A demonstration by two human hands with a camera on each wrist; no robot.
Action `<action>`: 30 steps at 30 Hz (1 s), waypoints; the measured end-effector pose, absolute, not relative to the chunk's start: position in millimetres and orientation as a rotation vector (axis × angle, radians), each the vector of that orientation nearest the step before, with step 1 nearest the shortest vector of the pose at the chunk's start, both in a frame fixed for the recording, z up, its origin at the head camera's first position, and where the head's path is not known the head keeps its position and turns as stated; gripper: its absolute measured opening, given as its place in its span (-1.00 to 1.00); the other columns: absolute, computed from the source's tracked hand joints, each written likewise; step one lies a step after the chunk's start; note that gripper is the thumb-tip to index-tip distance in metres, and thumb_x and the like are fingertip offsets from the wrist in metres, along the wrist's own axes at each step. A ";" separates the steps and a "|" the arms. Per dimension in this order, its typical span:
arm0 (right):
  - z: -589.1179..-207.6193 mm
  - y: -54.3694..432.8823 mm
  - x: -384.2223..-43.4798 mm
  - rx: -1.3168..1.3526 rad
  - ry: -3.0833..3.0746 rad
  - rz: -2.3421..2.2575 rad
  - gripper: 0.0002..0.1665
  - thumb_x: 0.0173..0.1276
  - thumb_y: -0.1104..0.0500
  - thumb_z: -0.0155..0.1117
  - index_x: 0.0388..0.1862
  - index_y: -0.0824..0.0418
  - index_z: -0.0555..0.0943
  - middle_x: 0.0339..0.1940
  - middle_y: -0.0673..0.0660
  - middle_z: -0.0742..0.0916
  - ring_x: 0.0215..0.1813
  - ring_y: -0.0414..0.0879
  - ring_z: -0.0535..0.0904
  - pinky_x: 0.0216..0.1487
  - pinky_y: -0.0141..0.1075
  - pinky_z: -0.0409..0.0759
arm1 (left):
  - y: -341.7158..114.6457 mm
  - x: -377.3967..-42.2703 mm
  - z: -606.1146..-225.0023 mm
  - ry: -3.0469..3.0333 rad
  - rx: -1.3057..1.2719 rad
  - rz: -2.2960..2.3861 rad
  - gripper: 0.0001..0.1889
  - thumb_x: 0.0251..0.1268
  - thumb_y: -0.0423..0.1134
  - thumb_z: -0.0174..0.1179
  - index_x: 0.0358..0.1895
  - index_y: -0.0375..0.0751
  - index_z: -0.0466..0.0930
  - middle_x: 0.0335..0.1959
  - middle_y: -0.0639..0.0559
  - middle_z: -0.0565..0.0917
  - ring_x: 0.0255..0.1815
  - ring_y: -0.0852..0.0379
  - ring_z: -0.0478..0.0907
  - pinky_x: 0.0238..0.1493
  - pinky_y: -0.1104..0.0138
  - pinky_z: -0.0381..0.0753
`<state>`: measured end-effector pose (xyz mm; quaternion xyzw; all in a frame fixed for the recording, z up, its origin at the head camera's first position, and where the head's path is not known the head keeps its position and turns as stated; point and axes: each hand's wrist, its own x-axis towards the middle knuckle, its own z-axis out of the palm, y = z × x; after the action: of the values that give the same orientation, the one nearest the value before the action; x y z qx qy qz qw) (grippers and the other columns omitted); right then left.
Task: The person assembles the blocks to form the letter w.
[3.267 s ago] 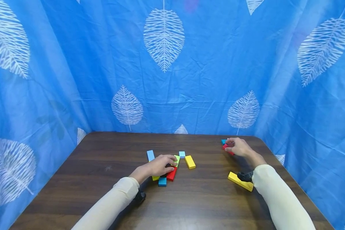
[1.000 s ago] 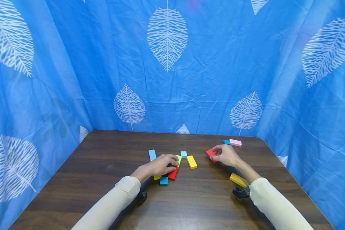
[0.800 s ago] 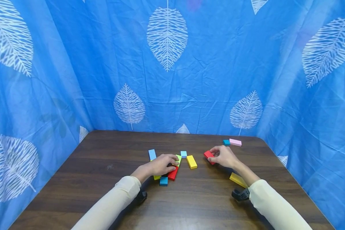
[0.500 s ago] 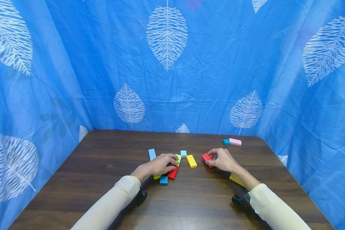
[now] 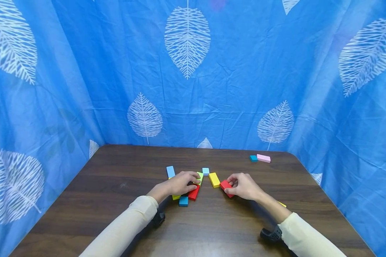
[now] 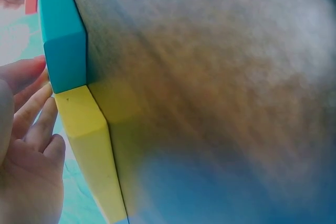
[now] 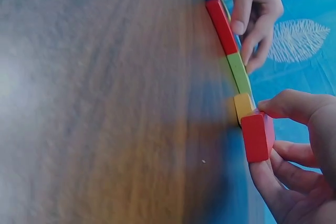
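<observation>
Taking the green block (image 5: 199,176) as the landmark: the right hand (image 5: 246,186) pinches the red block (image 5: 226,188) between thumb and fingers, to its right and slightly nearer the person. The yellow block (image 5: 214,180) stands between the two; whether it touches the held red one, I cannot tell. The left hand (image 5: 181,184) lies over the green block's left side, fingers loosely bent and gripping nothing; contact is unclear. It partly hides a second red block (image 5: 194,193), nearer than the green one, and a second yellow (image 5: 176,197), to its left. A blue block (image 5: 183,201) lies nearer still, a light blue (image 5: 170,172) to the left, a pale square (image 5: 205,171) just behind right. Well off to the right and behind are teal (image 5: 253,158) and pink (image 5: 263,158) blocks; the right forearm mostly covers a third yellow (image 5: 282,204), right and nearer.
</observation>
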<state>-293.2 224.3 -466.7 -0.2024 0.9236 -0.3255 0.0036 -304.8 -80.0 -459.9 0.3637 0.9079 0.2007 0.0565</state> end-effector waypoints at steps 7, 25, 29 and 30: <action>-467.7 215.8 -287.1 -0.646 2.875 -1.022 -0.65 0.17 0.17 0.63 -0.14 0.30 0.71 -0.34 -0.02 0.67 -0.32 -0.14 0.58 -0.26 -0.30 0.64 | -80.7 -305.1 -460.4 2.759 1.094 0.601 -0.68 0.50 -0.26 0.27 0.24 -0.19 0.71 0.36 -0.04 0.55 0.39 -0.05 0.44 0.41 0.09 0.42; -471.8 227.9 -281.1 -0.963 2.848 -0.952 -0.56 0.30 0.06 0.56 0.09 0.21 0.74 -0.19 -0.05 0.72 -0.24 -0.16 0.58 -0.21 -0.30 0.67 | -79.7 -304.5 -460.8 2.764 1.074 0.606 -0.67 0.51 -0.24 0.28 0.25 -0.16 0.71 0.37 -0.02 0.54 0.39 -0.05 0.43 0.41 0.08 0.42; -474.5 241.6 -285.1 -1.107 2.682 -0.943 -0.59 0.38 0.13 0.48 0.19 0.14 0.74 -0.05 -0.04 0.71 -0.11 -0.11 0.58 -0.09 -0.27 0.68 | -80.1 -304.5 -460.3 2.765 1.068 0.604 -0.68 0.51 -0.24 0.28 0.24 -0.16 0.71 0.37 -0.02 0.54 0.40 -0.04 0.43 0.41 0.09 0.42; -475.2 243.5 -285.6 -1.121 2.658 -0.944 -0.59 0.39 0.13 0.47 0.20 0.13 0.74 -0.02 -0.03 0.71 -0.09 -0.10 0.58 -0.08 -0.27 0.69 | -80.1 -304.3 -460.2 2.765 1.064 0.603 -0.68 0.51 -0.24 0.28 0.24 -0.16 0.71 0.37 -0.02 0.54 0.40 -0.04 0.43 0.41 0.09 0.43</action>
<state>-285.6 243.5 -475.2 -0.3688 0.8745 -0.3104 0.0531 -304.3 -80.1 -460.2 0.3514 0.9129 0.1992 0.0592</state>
